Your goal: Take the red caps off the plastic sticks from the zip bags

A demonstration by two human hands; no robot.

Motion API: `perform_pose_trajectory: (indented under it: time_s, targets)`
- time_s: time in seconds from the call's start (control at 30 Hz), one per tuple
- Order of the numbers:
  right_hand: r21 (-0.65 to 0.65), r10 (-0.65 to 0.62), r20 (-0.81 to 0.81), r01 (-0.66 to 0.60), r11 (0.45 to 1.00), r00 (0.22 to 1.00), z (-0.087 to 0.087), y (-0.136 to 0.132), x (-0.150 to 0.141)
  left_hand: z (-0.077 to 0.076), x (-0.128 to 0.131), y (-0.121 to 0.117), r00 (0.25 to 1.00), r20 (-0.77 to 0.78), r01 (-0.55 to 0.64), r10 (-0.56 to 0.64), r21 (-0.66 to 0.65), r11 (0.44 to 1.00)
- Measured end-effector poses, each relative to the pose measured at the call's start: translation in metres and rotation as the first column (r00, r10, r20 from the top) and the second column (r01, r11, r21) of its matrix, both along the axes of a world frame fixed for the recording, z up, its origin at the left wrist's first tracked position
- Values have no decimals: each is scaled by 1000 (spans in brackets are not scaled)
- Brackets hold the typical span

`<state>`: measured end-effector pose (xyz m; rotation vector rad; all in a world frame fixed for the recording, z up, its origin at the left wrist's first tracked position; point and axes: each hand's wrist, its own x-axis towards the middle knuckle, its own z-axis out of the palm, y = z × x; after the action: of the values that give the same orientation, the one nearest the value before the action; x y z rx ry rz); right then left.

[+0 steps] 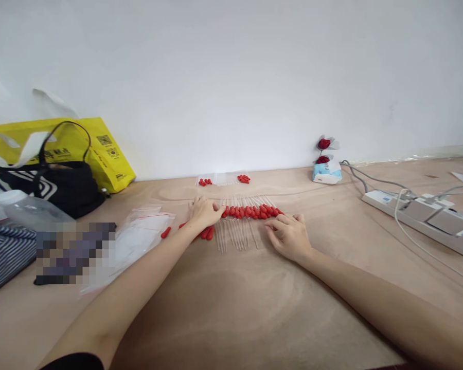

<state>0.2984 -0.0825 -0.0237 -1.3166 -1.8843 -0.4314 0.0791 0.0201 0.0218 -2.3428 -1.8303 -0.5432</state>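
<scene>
A row of droppers with red rubber bulbs (250, 211) lies across the wooden table, their thin clear tubes (237, 234) pointing partly toward the wall and partly toward me. My left hand (205, 211) rests at the row's left end, open, with its thumb against the bulbs. At the right end, my right hand (291, 236) is loosely bent, thumb and forefinger apart, fingertips by the last bulbs. More red bulbs (207, 234) lie beneath and beside my left wrist, partly hidden by it. One loose red bulb (165, 232) lies farther left.
Clear plastic bags (146, 226) lie on the left, near a plastic bottle (34, 208), a black bag (69, 187) and a yellow bag (111, 159). By the wall are a clear bag with red bulbs (226, 179) and a tissue pack (327, 172). A power strip (428, 216) with cables stands right.
</scene>
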Motion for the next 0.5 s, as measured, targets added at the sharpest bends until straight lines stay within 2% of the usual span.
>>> perform_pose_trajectory:
  time_s: [0.17, 0.27, 0.33, 0.4, 0.5]
  targets:
    - [1, 32, -16, -32, 999, 999, 1, 2, -3, -1, 1, 6, 1000, 6, 7, -7, 9, 1000]
    - [13, 45, -10, -45, 999, 999, 0, 2, -3, 4, -5, -2, 1000, 27, -15, 13, 47, 999]
    - [41, 39, -4, -38, 998, 999, 1, 1, -3, 6, -11, -15, 998, 53, 13, -20, 137, 990]
    - [87, 34, 14, -35, 996, 999, 3, 0, -4, 6, -19, -33, 991, 45, 112, -129, 270, 956]
    - [140, 92, 104, -106, 984, 990, 7, -1, -8, 0, -26, -62, 935, -90, 350, -343, 397, 848]
